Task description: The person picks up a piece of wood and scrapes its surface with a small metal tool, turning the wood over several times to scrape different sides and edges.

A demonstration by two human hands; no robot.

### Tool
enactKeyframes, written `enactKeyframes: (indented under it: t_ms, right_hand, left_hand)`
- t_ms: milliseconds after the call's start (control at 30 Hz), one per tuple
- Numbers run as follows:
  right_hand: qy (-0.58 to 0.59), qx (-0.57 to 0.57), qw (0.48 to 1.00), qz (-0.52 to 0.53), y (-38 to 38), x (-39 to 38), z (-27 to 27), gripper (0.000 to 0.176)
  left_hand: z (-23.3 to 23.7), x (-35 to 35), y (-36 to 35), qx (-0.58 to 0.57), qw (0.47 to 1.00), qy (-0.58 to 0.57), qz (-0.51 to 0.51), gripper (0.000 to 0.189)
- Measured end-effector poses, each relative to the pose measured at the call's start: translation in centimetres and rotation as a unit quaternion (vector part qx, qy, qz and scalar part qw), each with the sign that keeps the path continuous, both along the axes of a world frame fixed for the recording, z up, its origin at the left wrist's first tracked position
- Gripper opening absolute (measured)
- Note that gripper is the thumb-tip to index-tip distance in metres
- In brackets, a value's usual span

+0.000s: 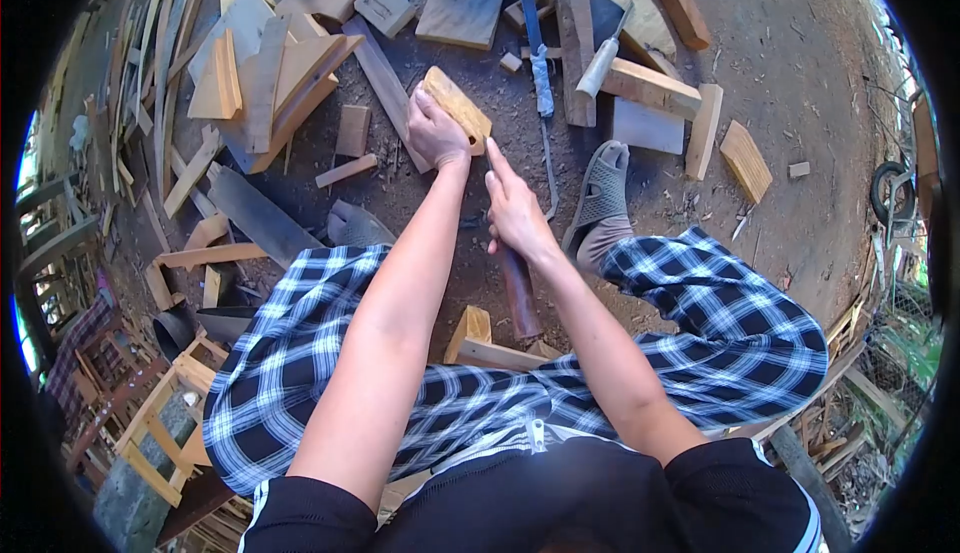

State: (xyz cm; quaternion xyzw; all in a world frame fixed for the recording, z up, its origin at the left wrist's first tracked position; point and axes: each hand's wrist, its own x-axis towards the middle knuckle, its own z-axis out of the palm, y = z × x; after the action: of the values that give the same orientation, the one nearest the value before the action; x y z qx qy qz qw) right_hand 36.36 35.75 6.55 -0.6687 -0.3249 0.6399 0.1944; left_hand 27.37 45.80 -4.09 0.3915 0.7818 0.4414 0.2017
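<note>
My left hand [437, 133] is closed around the lower side of a yellowish wooden block [458, 105], holding it up over the ground in front of me. My right hand [517, 210] grips what looks like a knife with a long, dark reddish-brown wooden handle [519, 298]. The handle's rear end points back toward my lap. Its narrow dark front end meets the near right end of the block, beside my left fingers. Most of the blade is hidden by my right hand and the block, so its shape cannot be made out.
Wood offcuts [270, 83] are heaped at the left. A blue saw-like bar with a wrapped grip [542, 83] lies ahead. A tool with a pale handle [598, 68] rests on planks at the right. My sandalled foot [603, 188] is near it. Small wood pieces [470, 338] lie before my lap.
</note>
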Motion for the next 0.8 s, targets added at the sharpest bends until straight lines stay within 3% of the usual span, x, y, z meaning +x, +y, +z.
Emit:
enactKeyframes:
  t_ms: [133, 267, 333, 400, 500, 667, 800]
  right_hand:
    - [-0.009, 0.019, 1.000, -0.006, 1.0, 0.9, -1.3, 0.052]
    - [0.071, -0.002, 0.996, -0.051, -0.1, -0.2, -0.1, 0.053]
    - [0.146, -0.027, 0.981, -0.125, -0.4, -0.5, 0.3, 0.053]
    - [0.148, -0.031, 0.980, -0.131, -0.8, -0.8, 0.7, 0.053]
    - [0.233, -0.065, 0.937, -0.251, -0.9, -2.0, 1.2, 0.053]
    - [0.260, -0.100, 0.919, -0.279, 0.9, -1.1, -2.0, 0.053]
    - [0.191, -0.090, 0.950, -0.230, 0.0, -1.8, -0.5, 0.053]
  left_hand:
    - [-0.2, 0.0, 0.1, 0.027, 1.000, -0.005, 0.002, 0.044]
    - [-0.4, 0.0, 0.1, 0.009, 1.000, -0.004, 0.006, 0.045]
    - [-0.2, -0.1, -0.2, -0.004, 1.000, 0.001, -0.004, 0.044]
    - [0.4, 0.1, 0.0, -0.013, 1.000, -0.001, -0.002, 0.040]
    - [1.0, 0.2, 0.3, -0.010, 1.000, -0.018, -0.002, 0.040]
    - [0.5, 0.1, -0.2, -0.007, 1.000, -0.009, 0.002, 0.040]
    - [0.6, 0.2, 0.0, -0.009, 1.000, -0.020, 0.006, 0.040]
